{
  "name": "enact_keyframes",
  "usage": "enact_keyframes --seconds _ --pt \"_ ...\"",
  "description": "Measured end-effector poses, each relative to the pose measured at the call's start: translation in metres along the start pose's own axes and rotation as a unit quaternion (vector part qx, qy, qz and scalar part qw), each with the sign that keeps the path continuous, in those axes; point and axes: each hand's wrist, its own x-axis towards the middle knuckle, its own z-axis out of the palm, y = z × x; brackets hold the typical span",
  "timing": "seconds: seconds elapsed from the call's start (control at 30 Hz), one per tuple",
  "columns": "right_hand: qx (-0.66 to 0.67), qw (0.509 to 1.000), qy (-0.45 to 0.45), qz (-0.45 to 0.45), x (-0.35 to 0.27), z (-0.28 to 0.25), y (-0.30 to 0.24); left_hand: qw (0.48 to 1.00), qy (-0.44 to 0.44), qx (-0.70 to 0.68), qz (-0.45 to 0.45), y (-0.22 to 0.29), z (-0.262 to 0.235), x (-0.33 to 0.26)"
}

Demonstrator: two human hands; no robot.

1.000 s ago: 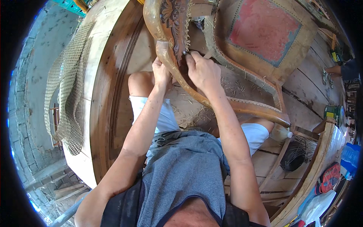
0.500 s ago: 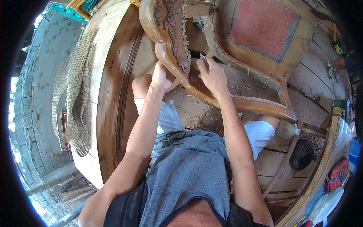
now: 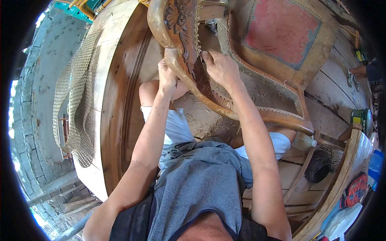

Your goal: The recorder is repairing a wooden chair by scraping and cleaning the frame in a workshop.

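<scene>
Chair frame (image 3: 203, 97) gripped by left hand (image 3: 166, 74).

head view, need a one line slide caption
Left hand against a carved wooden frame, right hand by its inner edge, pale scraps strewn below.

- A heather-grey cloth shirt (image 3: 197, 176) covers the trunk, at six o'clock; its fabric is gathered in soft folds at the waist.
- The shirt has a curved neckline with narrow dark navy trim (image 3: 209, 210).
- Over the shoulders there are two wide black fabric straps, the left one (image 3: 128, 221) at seven o'clock, the right one (image 3: 254, 231) at five.
- The pale, bluish-white cloth shorts (image 3: 175, 125) end above the knees.
- Both forearms (image 3: 152, 124) are bare.
</scene>
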Motion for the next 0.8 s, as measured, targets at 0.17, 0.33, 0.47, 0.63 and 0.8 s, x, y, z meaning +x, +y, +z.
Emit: enact_keyframes --seconds 0.17,0.33,0.47,0.63,0.8 --pt "-0.060 0.995 -0.058 -0.060 0.016 -0.020 -0.005 0.997 0.013 -0.021 -0.067 0.017 0.007 0.003" --pt "-0.037 0.991 -0.095 -0.089 0.029 -0.035 0.001 0.999 -0.046 0.013 -0.014 -0.001 -0.013 0.015" --pt "-0.025 0.983 -0.177 -0.046 0.034 -0.018 0.016 0.993 -0.070 0.094 -0.023 -0.005 -0.014 0.005" --pt "-0.082 0.984 -0.136 -0.078 0.021 -0.023 -0.012 0.991 -0.063 0.113 -0.020 -0.022 -0.070 -0.012" --pt "0.163 0.982 -0.053 -0.084 0.008 0.005 0.022 0.983 -0.171 0.069 -0.011 -0.044 -0.056 -0.005"
